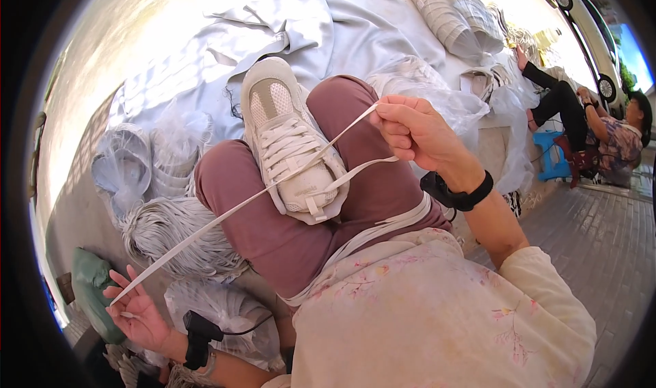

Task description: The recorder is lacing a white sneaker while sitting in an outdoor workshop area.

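Observation:
A beige sneaker [263, 80] rests between my knees, toe pointing away, with a mesh toe and a pull tab at the near heel. Flat cream laces criss-cross its front. My right hand [417, 131] is closed in a pinch on the shoelace [198, 234], above and right of the shoe. From there one stretch slants tautly over the shoe to my left hand [142, 319], low at the left. Its fingers are partly spread, with the lace end held at them. Another stretch runs from my right hand to the shoe's right side.
A bundle of pale laces [174, 234] lies beside my left knee. Bagged shoe parts [123, 159] stand behind it. Grey cloth [294, 19] covers the ground ahead. Stacked shoe parts [444, 19] lie far right, where another person [615, 138] sits near a blue stool [550, 154].

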`<action>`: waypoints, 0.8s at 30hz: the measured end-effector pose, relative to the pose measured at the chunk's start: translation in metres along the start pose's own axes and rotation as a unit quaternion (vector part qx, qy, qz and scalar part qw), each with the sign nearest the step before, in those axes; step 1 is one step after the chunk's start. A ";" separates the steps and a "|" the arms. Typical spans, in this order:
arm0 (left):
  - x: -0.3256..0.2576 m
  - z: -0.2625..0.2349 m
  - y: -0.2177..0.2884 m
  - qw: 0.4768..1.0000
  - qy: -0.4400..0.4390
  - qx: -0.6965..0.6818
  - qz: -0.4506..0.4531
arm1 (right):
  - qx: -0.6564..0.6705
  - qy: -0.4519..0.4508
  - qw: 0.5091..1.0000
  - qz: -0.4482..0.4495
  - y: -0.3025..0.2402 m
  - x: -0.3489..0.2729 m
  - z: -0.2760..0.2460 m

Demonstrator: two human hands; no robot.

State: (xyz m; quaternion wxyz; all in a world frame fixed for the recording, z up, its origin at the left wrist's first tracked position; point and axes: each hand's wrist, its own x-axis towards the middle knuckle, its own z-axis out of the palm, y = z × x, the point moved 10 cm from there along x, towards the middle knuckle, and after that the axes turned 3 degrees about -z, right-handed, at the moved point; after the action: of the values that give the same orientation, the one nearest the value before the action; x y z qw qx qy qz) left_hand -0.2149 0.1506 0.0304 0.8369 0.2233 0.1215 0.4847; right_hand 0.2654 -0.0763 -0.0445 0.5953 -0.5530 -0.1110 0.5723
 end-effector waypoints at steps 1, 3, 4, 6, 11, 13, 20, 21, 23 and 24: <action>-0.003 -0.004 0.019 0.999 0.020 0.017 0.033 | 0.000 0.004 1.000 0.000 0.001 0.001 -0.006; -0.007 -0.011 0.034 0.996 0.042 0.034 0.068 | -0.032 -0.010 0.999 0.020 0.009 0.002 -0.015; -0.010 -0.018 0.041 0.993 0.063 0.038 0.095 | -0.033 -0.009 0.999 0.020 0.009 0.002 -0.019; -0.010 -0.012 0.038 0.987 0.086 0.046 0.124 | -0.056 0.026 0.997 -0.051 -0.002 0.005 -0.030; 0.013 0.032 -0.065 0.958 0.020 0.286 -0.006 | -0.386 0.145 0.861 -0.296 -0.039 0.011 -0.025; 0.025 0.061 -0.131 0.926 0.033 0.371 -0.055 | -0.524 0.192 0.704 -0.439 -0.064 -0.015 -0.001; 0.012 0.066 -0.233 0.827 0.010 0.484 -0.286 | -0.558 -0.079 0.756 -0.332 -0.028 -0.051 0.047; 0.011 0.069 -0.238 0.827 0.014 0.478 -0.296 | -0.593 -0.119 0.725 -0.331 -0.015 -0.056 0.055; 0.011 0.070 -0.248 0.822 0.013 0.486 -0.298 | -0.631 -0.114 0.696 -0.323 -0.002 -0.057 0.052; 0.009 0.069 -0.252 0.824 0.029 0.478 -0.301 | -0.658 -0.123 0.664 -0.333 0.006 -0.057 0.050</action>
State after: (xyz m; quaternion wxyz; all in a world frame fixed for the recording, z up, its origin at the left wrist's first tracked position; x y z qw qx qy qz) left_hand 0.0099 0.0325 -0.0335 0.7255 0.5340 0.4234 0.0958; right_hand 0.2053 -0.0970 -0.0031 0.2087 -0.6513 -0.7079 0.1766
